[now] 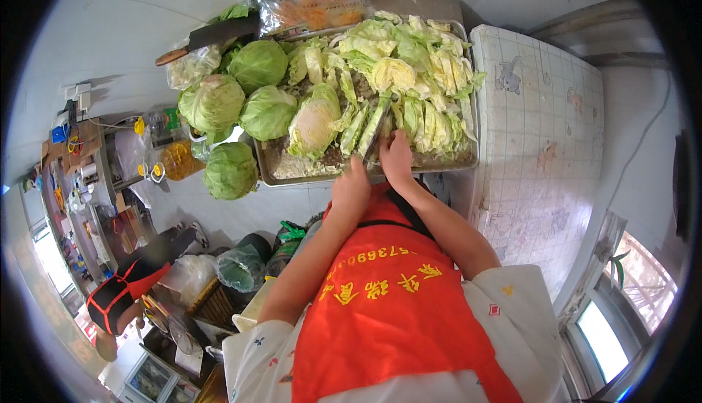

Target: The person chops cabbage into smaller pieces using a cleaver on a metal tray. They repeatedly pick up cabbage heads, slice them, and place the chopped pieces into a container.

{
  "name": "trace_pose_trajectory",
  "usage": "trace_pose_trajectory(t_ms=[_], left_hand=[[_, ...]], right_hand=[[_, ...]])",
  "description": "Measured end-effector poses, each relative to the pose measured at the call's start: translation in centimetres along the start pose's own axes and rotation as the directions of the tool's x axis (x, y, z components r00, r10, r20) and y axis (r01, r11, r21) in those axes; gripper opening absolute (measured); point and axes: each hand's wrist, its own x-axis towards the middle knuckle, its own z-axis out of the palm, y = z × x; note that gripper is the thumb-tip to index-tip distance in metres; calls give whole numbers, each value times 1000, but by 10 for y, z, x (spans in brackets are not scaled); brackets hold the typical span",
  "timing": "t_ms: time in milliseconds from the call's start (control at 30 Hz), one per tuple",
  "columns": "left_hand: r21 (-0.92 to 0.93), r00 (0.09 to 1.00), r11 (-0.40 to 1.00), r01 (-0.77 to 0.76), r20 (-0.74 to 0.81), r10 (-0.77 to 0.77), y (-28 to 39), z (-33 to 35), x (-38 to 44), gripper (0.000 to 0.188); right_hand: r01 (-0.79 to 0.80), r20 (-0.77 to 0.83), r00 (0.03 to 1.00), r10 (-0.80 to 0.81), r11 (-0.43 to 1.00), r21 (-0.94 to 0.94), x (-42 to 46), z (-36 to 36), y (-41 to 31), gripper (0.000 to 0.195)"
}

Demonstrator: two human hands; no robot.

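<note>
My left hand [351,184] grips the handle of a knife [374,129], whose blade lies against a cut piece of cabbage over a metal tray [269,167]. Close to the blade on its right, my right hand [396,156] rests with bent fingers at the cabbage pieces; whether it holds one is hidden. Cut cabbage wedges [433,123] fill the tray's right half, and a cut cabbage half [394,75] lies among them. A pale cabbage head [314,123] sits in the tray left of the knife. Whole green cabbages [258,65] stand at the tray's left side.
A cleaver [219,34] with a wooden handle lies at the back left. Behind the tray is a clear plastic bag [312,5] with orange shreds. A tiled-pattern surface [537,129] adjoins on the right. Another person [129,293] in a red apron is at the far left, beyond bins.
</note>
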Motion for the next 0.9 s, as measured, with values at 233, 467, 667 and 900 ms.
trace_pose_trajectory(t_ms=[233,467,667,900], left_hand=[[-159,999,987,-37,-18,34,-7,-7,45,27],[-539,974,841,-50,-213,-78,-66,-61,-11,26],[-867,944,492,83,-90,-318,-91,-87,-61,20],[-858,904,492,143,-89,-419,-121,-78,-91,19]], right_hand=[[-11,29,1000,9,997,81,-10,-19,-12,32],[470,-202,860,-468,882,-41,-9,-25,-41,20],[834,299,540,-787,452,-317,0,18,-42,26],[925,585,372,-721,235,-298,36,-43,-19,28]])
